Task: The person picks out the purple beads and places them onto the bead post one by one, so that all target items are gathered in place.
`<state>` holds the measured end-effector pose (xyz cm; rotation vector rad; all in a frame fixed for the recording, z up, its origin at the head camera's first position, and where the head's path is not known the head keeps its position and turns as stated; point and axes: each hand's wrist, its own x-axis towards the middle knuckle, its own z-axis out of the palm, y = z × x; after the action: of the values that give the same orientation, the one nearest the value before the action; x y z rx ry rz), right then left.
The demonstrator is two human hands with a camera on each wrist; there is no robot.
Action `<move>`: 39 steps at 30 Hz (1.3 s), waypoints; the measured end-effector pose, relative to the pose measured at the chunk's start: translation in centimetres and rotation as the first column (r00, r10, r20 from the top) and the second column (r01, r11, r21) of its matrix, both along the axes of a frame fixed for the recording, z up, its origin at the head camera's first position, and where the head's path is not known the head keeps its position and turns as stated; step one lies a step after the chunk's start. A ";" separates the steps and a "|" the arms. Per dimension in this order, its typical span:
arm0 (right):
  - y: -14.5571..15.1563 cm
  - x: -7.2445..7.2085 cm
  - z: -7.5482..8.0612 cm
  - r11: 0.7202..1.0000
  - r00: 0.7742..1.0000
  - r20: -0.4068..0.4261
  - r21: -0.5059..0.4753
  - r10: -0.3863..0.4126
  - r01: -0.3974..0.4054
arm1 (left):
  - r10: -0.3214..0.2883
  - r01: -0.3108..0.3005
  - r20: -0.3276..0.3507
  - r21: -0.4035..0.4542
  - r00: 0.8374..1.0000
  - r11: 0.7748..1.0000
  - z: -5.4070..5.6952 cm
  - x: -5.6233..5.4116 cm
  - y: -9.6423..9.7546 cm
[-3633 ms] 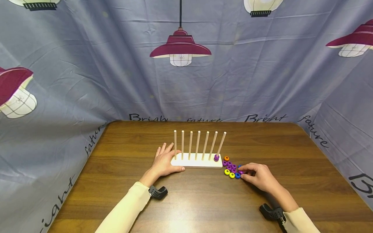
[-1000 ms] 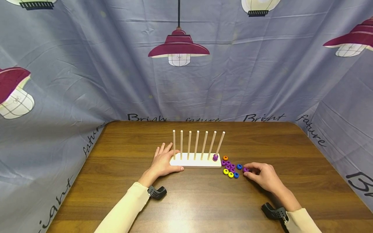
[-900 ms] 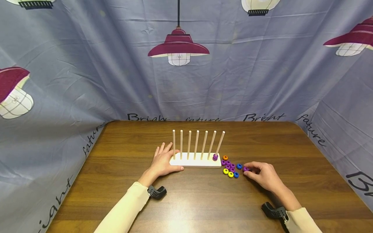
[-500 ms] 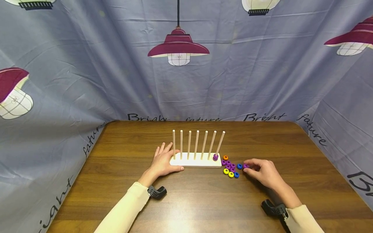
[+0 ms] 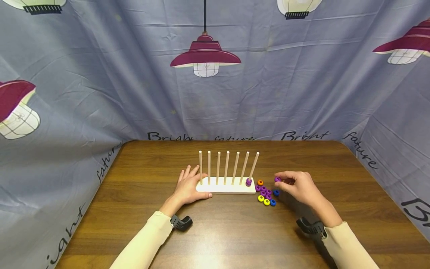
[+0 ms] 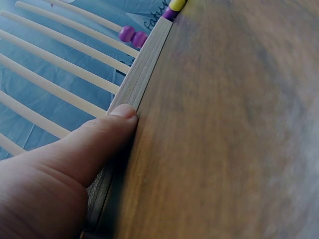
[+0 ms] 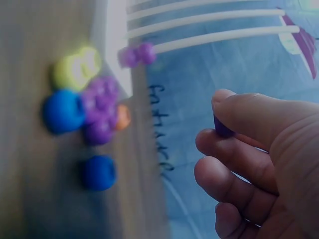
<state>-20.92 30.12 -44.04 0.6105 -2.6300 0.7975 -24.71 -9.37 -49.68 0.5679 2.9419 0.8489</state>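
Note:
A wooden peg board (image 5: 225, 189) with a white base and several upright pegs stands mid-table. My left hand (image 5: 186, 188) holds its left end, thumb along the front edge and the other fingers spread behind. The left wrist view shows the thumb (image 6: 94, 139) pressed on that edge. Two purple beads (image 5: 248, 182) sit stacked at the foot of the rightmost peg. My right hand (image 5: 300, 186) pinches another purple bead (image 5: 277, 179) between thumb and forefinger, raised beyond the loose beads. In the right wrist view the thumb hides most of this bead (image 7: 222, 128).
Right of the base lie loose beads: several purple ones (image 5: 263, 193), two yellow ones (image 5: 261, 198), an orange one (image 5: 260, 182) and two blue ones, one (image 5: 276, 192) set apart. A brown wooden table (image 5: 228, 231) carries everything; a blue-grey curtain (image 5: 141, 93) surrounds it.
My right hand first drew a purple bead rightward out of the cluster, then raised it and carried it back left. The left hand has kept its hold on the peg board.

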 end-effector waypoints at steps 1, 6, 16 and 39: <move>-0.2 -0.2 0.3 1.000 1.000 -0.006 -0.004 0.005 -0.005 | 0.000 0.000 -0.001 0.004 1.000 1.000 0.0 0.0 0.0; -1.0 -1.0 1.8 0.999 1.000 -0.013 -0.020 0.025 -0.026 | 0.000 0.000 -0.004 0.018 1.000 1.000 0.1 0.1 0.0; -1.9 -1.9 4.0 0.998 0.997 -0.059 -0.023 0.059 -0.060 | -0.001 0.002 -0.009 0.020 1.000 1.000 0.2 0.1 0.0; -4.8 -3.5 9.4 0.991 0.976 -0.174 0.006 0.130 -0.131 | 0.000 0.000 -0.011 0.026 1.000 1.000 0.3 0.1 0.0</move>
<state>-24.42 25.34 -34.61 0.8197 -2.4489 0.7518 -24.57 -9.36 -49.38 0.5763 2.9448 0.8885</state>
